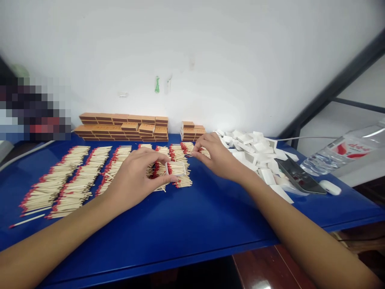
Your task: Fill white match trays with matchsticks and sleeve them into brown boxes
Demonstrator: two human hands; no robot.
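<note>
Between thumb and fingers, my left hand [135, 178] grips a small white tray [176, 169] with red-tipped matches lying in it. My right hand [215, 154] is behind and to the right of that tray, its thumb and index finger pinched at the matches of a short row [188, 147]; whether a match is between the fingertips is too small to tell. Long rows of matches [72, 180] lie on the left of the blue table [186, 228]. Orange and brown matchboxes [120, 127] are stacked along the wall, with a smaller stack [192, 131] beside them.
At the right are a heap of white trays [252, 148], a dark phone [297, 174], a white mouse-like object [330, 187] and a tilted clear bottle [345, 148]. A white cable [27, 154] runs at the left. Dark metal bars [333, 88] slant at the far right.
</note>
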